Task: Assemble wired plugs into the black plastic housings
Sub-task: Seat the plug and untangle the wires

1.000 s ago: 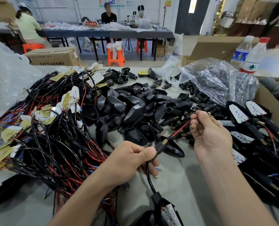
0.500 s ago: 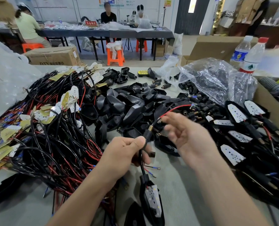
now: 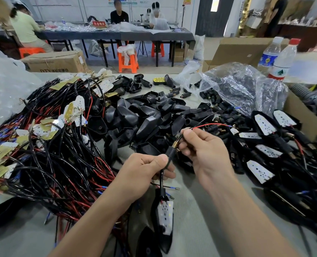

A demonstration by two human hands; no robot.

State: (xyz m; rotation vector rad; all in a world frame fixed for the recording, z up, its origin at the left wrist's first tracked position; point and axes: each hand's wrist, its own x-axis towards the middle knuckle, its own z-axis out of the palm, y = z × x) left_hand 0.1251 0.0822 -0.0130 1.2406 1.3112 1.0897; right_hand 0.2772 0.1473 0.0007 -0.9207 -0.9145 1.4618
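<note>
Closing in since a second ago, the right hand (image 3: pixel 206 153) has left the far end of the red wire (image 3: pixel 209 125) and now sits just beside the left hand (image 3: pixel 144 169) above the near edge of the tabletop (image 3: pixel 194 229); the dangling housing (image 3: pixel 164 214) has lifted a little. Behind them the pile of empty black housings (image 3: pixel 144 117) fills the tabletop's middle. Left hand grips the black cable sleeve (image 3: pixel 169 155) in a curled fist; right hand pinches the brass-tipped plug (image 3: pixel 175 145) just above it. Its long axis slants up and right, away from the left fist, so the right hand is nearer. Red wire trails rightward from the pinch.
</note>
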